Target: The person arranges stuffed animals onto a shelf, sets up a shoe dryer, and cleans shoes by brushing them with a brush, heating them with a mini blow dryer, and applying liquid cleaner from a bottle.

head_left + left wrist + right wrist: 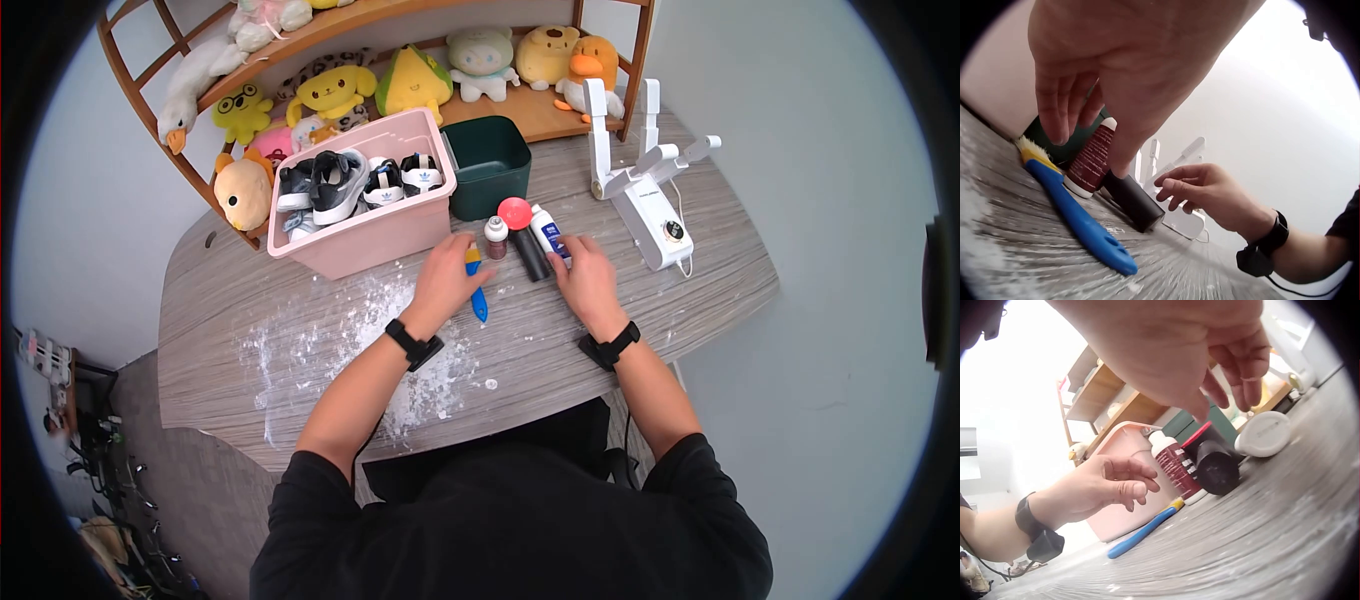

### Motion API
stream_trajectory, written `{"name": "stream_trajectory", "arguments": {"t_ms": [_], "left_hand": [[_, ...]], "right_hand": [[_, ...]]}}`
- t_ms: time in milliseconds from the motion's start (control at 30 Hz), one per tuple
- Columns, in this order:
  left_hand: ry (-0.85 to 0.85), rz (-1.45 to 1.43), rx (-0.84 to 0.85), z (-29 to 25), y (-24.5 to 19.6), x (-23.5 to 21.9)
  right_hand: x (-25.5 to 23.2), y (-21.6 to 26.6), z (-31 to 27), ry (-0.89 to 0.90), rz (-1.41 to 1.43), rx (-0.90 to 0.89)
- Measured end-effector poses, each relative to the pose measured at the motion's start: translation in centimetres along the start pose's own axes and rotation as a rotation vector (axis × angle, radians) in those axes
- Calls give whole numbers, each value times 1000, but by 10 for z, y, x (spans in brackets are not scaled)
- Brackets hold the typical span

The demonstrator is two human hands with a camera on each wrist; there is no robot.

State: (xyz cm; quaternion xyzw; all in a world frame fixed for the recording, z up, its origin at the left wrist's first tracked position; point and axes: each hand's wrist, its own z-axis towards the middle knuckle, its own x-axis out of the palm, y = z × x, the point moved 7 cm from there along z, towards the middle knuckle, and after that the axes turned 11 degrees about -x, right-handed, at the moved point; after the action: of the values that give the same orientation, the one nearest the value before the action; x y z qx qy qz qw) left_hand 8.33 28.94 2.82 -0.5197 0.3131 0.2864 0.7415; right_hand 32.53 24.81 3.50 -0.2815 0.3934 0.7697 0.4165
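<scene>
On the tabletop lies a blue-handled brush (479, 302) with pale bristles and a yellow band. My left hand (446, 278) hovers just over it, fingers loosely bent downward and holding nothing. Beside that hand a maroon bottle (1091, 157) with white ends stands upright. To its right lies a black cylinder (1217, 470) with a round red end (515, 212). A white bottle (546, 230) with a blue label lies next to the cylinder. My right hand (588, 282) hangs close over this bottle; the right wrist view shows its relaxed fingers (1250, 365) above the white cap (1266, 434).
White powder (430, 375) is scattered over the left and front of the table. Behind are a pink bin (390, 240) of sneakers, a dark green bin (490, 195) and a wooden shelf (545, 122) with plush toys. A white device with upright arms (645, 215) stands right.
</scene>
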Motion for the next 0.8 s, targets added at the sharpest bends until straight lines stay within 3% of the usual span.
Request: {"name": "stream_trajectory", "arguments": {"t_ms": [100,167,300,800], "left_hand": [[165,118,46,-31,-8,-7],[167,143,88,-48,-8,-2],[221,162,122,-55,-3,10],[172,195,92,-48,-1,20]], "right_hand": [[7,13,-10,123,69,-36],[14,23,-12,154,38,-107],[20,30,-8,200,12,-68],[23,31,-6,193,-6,-54]]}}
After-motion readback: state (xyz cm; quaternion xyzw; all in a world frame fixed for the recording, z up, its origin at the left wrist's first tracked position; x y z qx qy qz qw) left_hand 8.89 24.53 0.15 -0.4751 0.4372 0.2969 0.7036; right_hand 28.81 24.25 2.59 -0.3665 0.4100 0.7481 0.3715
